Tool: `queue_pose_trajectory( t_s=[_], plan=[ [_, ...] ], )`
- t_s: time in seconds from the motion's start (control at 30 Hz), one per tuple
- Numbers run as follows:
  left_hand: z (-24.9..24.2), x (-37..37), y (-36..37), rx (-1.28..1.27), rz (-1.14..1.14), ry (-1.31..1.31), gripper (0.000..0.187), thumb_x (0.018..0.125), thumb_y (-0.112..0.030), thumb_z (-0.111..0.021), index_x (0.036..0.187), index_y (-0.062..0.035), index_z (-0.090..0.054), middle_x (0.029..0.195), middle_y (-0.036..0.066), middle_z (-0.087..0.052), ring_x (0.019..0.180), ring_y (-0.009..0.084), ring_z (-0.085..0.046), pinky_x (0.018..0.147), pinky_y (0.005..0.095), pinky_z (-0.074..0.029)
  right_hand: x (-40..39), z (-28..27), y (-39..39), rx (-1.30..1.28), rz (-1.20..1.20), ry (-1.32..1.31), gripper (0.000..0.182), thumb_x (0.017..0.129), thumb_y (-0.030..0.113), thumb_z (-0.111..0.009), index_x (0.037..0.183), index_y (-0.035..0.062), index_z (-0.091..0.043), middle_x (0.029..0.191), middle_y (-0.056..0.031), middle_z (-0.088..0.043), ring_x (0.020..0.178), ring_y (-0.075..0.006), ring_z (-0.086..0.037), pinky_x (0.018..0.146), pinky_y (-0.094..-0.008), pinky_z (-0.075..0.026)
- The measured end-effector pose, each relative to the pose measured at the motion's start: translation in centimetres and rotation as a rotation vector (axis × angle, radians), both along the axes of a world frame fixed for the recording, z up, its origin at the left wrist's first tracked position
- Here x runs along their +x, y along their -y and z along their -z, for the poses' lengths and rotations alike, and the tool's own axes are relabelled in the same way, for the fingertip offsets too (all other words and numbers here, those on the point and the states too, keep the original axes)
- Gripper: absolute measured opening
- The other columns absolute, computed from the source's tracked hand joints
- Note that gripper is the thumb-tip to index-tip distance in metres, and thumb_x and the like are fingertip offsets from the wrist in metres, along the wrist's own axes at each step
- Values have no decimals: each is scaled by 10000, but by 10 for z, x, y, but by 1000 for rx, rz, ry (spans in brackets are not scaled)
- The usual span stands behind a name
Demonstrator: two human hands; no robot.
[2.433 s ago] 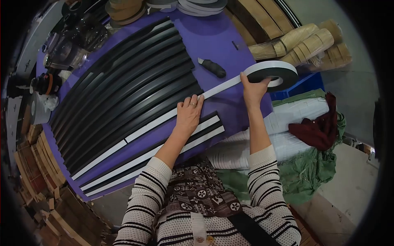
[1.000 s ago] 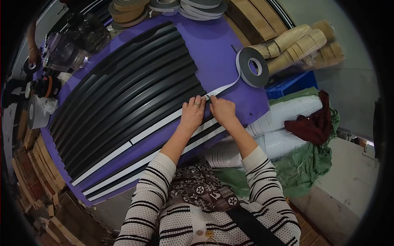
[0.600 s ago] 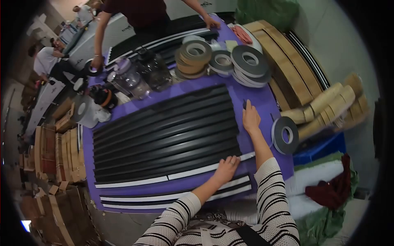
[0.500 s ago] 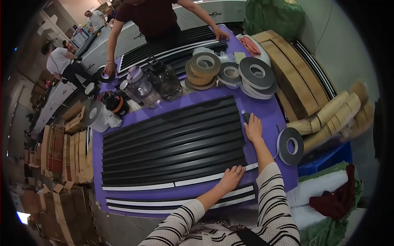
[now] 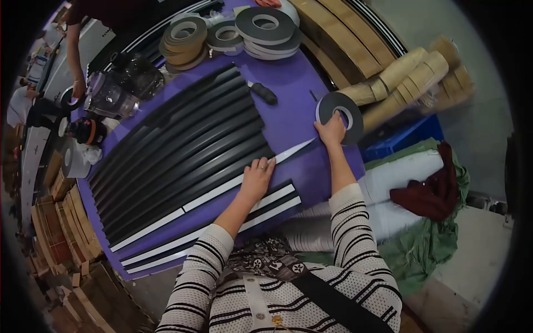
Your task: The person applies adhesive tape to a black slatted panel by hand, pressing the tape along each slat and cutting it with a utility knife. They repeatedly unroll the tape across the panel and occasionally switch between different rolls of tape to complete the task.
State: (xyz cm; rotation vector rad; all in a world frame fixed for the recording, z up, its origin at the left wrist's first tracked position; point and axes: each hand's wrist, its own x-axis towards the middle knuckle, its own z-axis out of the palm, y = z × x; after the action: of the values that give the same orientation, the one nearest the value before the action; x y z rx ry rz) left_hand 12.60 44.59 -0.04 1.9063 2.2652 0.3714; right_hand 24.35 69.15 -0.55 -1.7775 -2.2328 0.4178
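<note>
My left hand (image 5: 258, 178) rests on the near edge of the black strips (image 5: 186, 150), its fingertips pressing a white-backed tape (image 5: 219, 188) along the nearest one. From there the tape's free length rises to the right toward a grey roll of tape (image 5: 353, 114). My right hand (image 5: 332, 132) grips this roll, fingers at its centre hole and thumb on the near rim. Beyond the strips' right ends lies a dark-handled tool (image 5: 264, 93) with a short pale tip, untouched. Two separate strips with white tape (image 5: 272, 197) lie closest to me.
Stacked tape rolls (image 5: 265, 28) and clear jugs (image 5: 111, 97) line the far side of the purple table (image 5: 300, 105). Cardboard-wrapped bundles (image 5: 411, 72) stand at the right, with a blue bin (image 5: 405, 136) below. Another person's arm (image 5: 74, 58) reaches in at the far left.
My right hand has let go of the dark-handled tool and taken hold of the tape roll. The view has swung right. My left hand stays on the nearest strip's right part.
</note>
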Motion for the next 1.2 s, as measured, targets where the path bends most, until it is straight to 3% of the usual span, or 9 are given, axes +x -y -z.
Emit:
queue_pose_trajectory(
  t_s=[0.07,0.17,0.27,0.37,0.57,0.83,0.97,1.03,1.2],
  plan=[
    [-3,-1,-1,-42,11,7,470,739,-85,-428,1209,-96,-412,1062,93,-423,960,249,-426,704,363,-394,5,-19,0,91,127,-189,633,621,311,-703,1090,-27,-446,999,-178,-535,938,-302,-518,822,-391,-402],
    [-3,-1,-2,-78,1,-4,470,743,-93,-432,1212,-101,-408,1070,90,-424,965,252,-421,727,361,-389,49,-114,-1,-233,168,-1654,364,737,150,-604,1038,-19,-488,957,-100,-553,818,-204,-556,771,-303,-447],
    [-9,-1,4,28,-12,-21,450,725,-57,-471,1173,-83,-447,1025,90,-460,923,245,-453,695,346,-403,58,-188,37,0,-70,-1749,440,743,120,-563,1131,-39,-428,1058,-128,-519,983,-238,-502,871,-375,-398],
    [-18,-23,34,222,-80,355,312,724,-20,-503,1036,-23,-517,949,163,-528,878,328,-505,752,389,-431,65,-190,56,-448,-306,-1997,551,725,157,-591,1191,-40,-373,1176,-142,-458,1117,-253,-424,997,-386,-285],
    [-8,-135,257,203,-827,-230,155,785,-154,-525,879,-42,-574,870,114,-547,863,275,-506,757,395,-378,-8,-135,114,-899,-532,-1892,691,698,260,-661,1221,-12,-299,1040,-89,-498,1026,-212,-449,980,-344,-308],
    [0,-125,305,-36,-721,81,145,806,-168,-482,794,-49,-563,816,100,-548,803,293,-504,718,390,-380,-141,-132,231,-1058,-431,-1819,539,724,252,-558,1173,23,-365,1023,-76,-495,981,-182,-460,933,-314,-323],
    [-18,-111,279,499,-856,521,347,835,-269,-495,1063,-7,-497,935,140,-543,846,246,-526,739,360,-411,-172,-136,284,-1046,-567,-1722,489,704,263,-578,1107,74,-377,976,-47,-470,983,-160,-440,927,-298,-312],
    [-43,-100,256,669,-928,1393,502,842,-334,-503,1208,-19,-366,970,116,-520,852,191,-514,745,340,-427,-183,-130,308,-1090,-617,-1747,491,700,258,-586,1107,80,-376,981,-42,-459,982,-159,-436,927,-297,-312],
    [-56,-129,269,1028,-788,2053,286,847,-195,-518,1070,-30,-446,886,41,-516,719,124,-508,674,250,-459,-196,-127,343,-1051,-544,-1726,510,703,267,-588,1129,75,-384,1015,-46,-462,1012,-164,-439,940,-310,-318]
  ],
)
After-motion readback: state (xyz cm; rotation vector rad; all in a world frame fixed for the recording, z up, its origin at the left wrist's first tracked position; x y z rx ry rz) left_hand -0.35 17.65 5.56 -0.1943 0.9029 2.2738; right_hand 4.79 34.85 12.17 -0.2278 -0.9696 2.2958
